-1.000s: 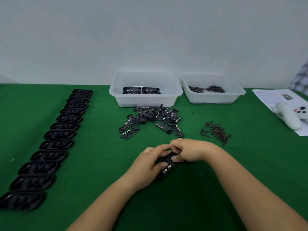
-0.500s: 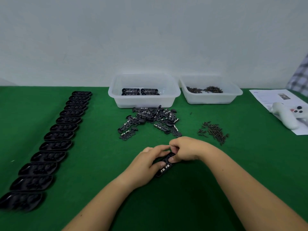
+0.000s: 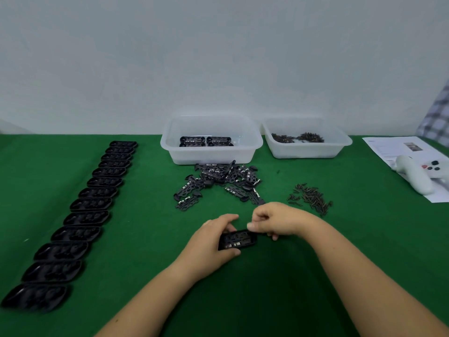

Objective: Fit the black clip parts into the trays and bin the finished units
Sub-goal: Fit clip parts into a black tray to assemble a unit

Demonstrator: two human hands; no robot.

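Black empty trays (image 3: 80, 216) run in a long row at my nine o'clock on the green cloth (image 3: 136, 239). At centre, my left hand (image 3: 213, 244) grips a filled tray (image 3: 237, 239), fingers curled round its near and far edges. At twelve o'clock lies a pile of loose clip parts (image 3: 218, 183), and beyond it a translucent bin (image 3: 211, 139) holding finished units (image 3: 206, 141). My right hand (image 3: 274, 221) pinches the tray's right end. At two o'clock sit scattered screws (image 3: 309, 198) and a screw bin (image 3: 306, 139).
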